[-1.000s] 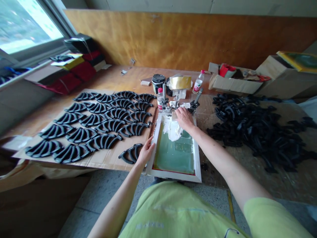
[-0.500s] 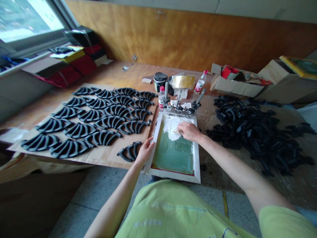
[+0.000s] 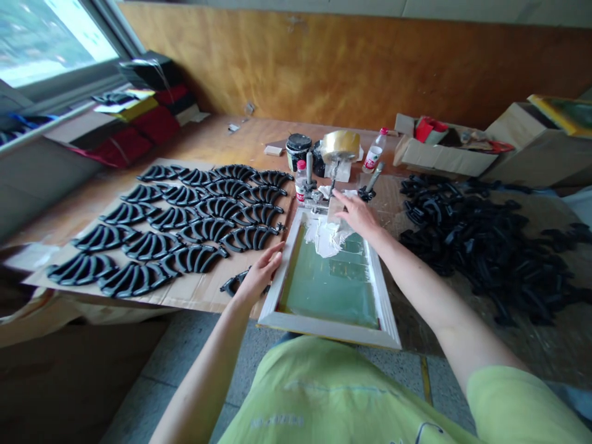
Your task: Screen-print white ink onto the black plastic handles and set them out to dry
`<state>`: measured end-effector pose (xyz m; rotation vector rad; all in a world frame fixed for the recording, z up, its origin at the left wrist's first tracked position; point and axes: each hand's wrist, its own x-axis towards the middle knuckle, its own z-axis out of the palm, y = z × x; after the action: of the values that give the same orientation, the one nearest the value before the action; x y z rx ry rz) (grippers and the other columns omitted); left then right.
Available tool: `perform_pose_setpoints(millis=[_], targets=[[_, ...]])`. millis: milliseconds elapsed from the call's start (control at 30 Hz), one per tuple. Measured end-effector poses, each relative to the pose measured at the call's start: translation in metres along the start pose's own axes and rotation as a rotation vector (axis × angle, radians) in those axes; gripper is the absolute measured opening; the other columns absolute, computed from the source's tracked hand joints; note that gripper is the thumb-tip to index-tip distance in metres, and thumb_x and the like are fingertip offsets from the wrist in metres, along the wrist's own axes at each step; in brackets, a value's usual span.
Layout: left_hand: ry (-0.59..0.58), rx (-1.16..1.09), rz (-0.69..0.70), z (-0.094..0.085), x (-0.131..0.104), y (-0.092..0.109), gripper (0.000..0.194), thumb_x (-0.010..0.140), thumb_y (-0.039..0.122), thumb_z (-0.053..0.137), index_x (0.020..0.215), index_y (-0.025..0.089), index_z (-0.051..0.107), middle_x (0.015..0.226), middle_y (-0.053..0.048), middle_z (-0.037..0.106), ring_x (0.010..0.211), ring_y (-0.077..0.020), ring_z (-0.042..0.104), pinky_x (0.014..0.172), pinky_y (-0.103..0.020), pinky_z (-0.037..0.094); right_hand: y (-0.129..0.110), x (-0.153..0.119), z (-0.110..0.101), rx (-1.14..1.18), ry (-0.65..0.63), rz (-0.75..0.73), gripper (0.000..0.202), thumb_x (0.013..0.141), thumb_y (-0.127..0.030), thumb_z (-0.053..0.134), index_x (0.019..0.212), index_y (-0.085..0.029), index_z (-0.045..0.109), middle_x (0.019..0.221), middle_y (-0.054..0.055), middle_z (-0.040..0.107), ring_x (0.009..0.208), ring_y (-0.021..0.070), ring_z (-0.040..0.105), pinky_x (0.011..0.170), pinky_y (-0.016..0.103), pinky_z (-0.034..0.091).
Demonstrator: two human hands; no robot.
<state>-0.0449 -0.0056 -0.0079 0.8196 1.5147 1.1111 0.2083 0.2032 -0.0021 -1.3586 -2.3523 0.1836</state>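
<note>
My left hand [image 3: 262, 270] is beside the left rail of a pale screen-printing frame [image 3: 324, 332]. Its fingers are stretched forward along the rail, and their undersides are hidden. My right hand [image 3: 359, 214] is at the frame's far end, index finger and thumb spread apart at the edge of a pale squeegee [image 3: 333, 211]. That squeegee stands upright against the far rail. White paste [image 3: 327, 240] lies smeared over the far part of the green mesh [image 3: 329, 290]. Metal hinge clamps [image 3: 315, 195] stand behind the frame.
Curved black parts [image 3: 203, 228] lie in rows on cardboard at left; a heap of black pieces [image 3: 476, 234] lies at right. Behind the clamps stand a tape roll [image 3: 341, 147], a black tub [image 3: 297, 148] and red-capped bottles [image 3: 374, 151]. An open carton [image 3: 446, 153] sits back right.
My right hand and the squeegee have moved away from me, from the mesh to the far rail. The frame's near end has risen. My left hand has shifted slightly left.
</note>
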Motion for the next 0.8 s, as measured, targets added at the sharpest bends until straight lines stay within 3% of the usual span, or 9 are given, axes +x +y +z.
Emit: perform_pose_setpoints(millis=[100,200,267,367,433,567,633,733,800], targets=[[-0.039,-0.02,0.114,0.003,0.003,0.033,0.05,0.079,0.061,0.058,0.106,0.019,0.069,0.087,-0.003,0.067,0.074,-0.0169,0.061,0.06,-0.023,0.047,0.042,-0.013,-0.015,-0.089,0.114,0.187,0.041,0.088,-0.026,0.059,0.128,-0.018,0.057,0.095,0.005,0.068,0.076,0.0166,0.061,0.07,0.026,0.046],[-0.058,-0.154,0.271,0.013,0.018,0.059,0.052,0.077,0.06,0.062,0.11,0.02,0.064,0.094,-0.003,0.067,0.08,-0.0166,0.063,0.067,-0.025,0.051,0.066,-0.049,-0.014,-0.197,0.114,0.316,0.03,0.093,-0.021,0.043,0.101,-0.002,0.065,0.077,0.006,0.069,0.062,0.0129,0.056,0.057,0.023,0.045],[-0.066,-0.243,0.319,0.022,0.031,0.072,0.052,0.076,0.057,0.063,0.114,0.021,0.061,0.098,-0.004,0.067,0.085,-0.0169,0.064,0.066,-0.024,0.052,0.063,-0.074,0.002,-0.182,0.051,0.264,0.029,0.092,-0.023,0.044,0.087,-0.004,0.066,0.072,0.004,0.069,0.06,0.0115,0.054,0.055,0.022,0.046],[0.032,-0.372,0.302,0.038,0.042,0.074,0.047,0.082,0.057,0.056,0.114,0.023,0.059,0.099,-0.005,0.068,0.087,-0.0166,0.066,0.061,-0.022,0.053,0.037,-0.1,0.032,-0.059,-0.093,0.029,0.021,0.082,-0.027,0.066,0.097,-0.012,0.067,0.089,0.005,0.071,0.08,0.0153,0.06,0.072,0.027,0.051],[0.068,-0.419,0.222,0.051,0.038,0.058,0.048,0.083,0.058,0.055,0.114,0.022,0.057,0.1,-0.006,0.069,0.083,-0.0159,0.067,0.058,-0.021,0.052,0.014,-0.11,0.047,0.013,-0.149,-0.071,0.022,0.079,-0.025,0.072,0.1,-0.019,0.067,0.098,0.006,0.069,0.093,0.021,0.059,0.084,0.035,0.048],[-0.213,-0.327,-0.259,0.075,0.009,-0.004,0.058,0.078,0.063,0.06,0.114,0.017,0.057,0.109,-0.015,0.069,0.081,-0.0216,0.069,0.051,-0.024,0.051,-0.042,-0.13,0.052,0.042,-0.071,-0.034,0.011,0.088,-0.028,0.061,0.093,-0.019,0.067,0.092,0.01,0.064,0.096,0.0255,0.055,0.087,0.04,0.044],[-0.227,-0.31,-0.369,0.078,-0.006,-0.036,0.058,0.077,0.065,0.059,0.108,0.016,0.059,0.109,-0.016,0.069,0.083,-0.0231,0.07,0.051,-0.024,0.05,-0.066,-0.141,0.049,0.103,-0.099,-0.167,0.016,0.091,-0.029,0.057,0.099,-0.02,0.067,0.092,0.009,0.064,0.097,0.0239,0.055,0.087,0.037,0.044],[-0.064,-0.25,-0.32,0.05,-0.017,-0.074,0.054,0.077,0.066,0.057,0.092,0.014,0.061,0.097,-0.014,0.072,0.074,-0.02,0.069,0.048,-0.021,0.044,-0.061,-0.158,0.035,0.192,-0.195,-0.212,0.023,0.096,-0.031,0.048,0.109,-0.025,0.066,0.096,0.006,0.068,0.092,0.019,0.061,0.084,0.031,0.047],[0.12,-0.168,-0.268,0.011,-0.019,-0.097,0.055,0.078,0.067,0.051,0.087,0.014,0.062,0.088,-0.012,0.073,0.067,-0.0186,0.067,0.048,-0.022,0.043,-0.02,-0.17,0.019,0.094,-0.181,0.112,0.03,0.099,-0.034,0.04,0.109,-0.023,0.066,0.097,0.009,0.07,0.087,0.02,0.065,0.079,0.032,0.049]])
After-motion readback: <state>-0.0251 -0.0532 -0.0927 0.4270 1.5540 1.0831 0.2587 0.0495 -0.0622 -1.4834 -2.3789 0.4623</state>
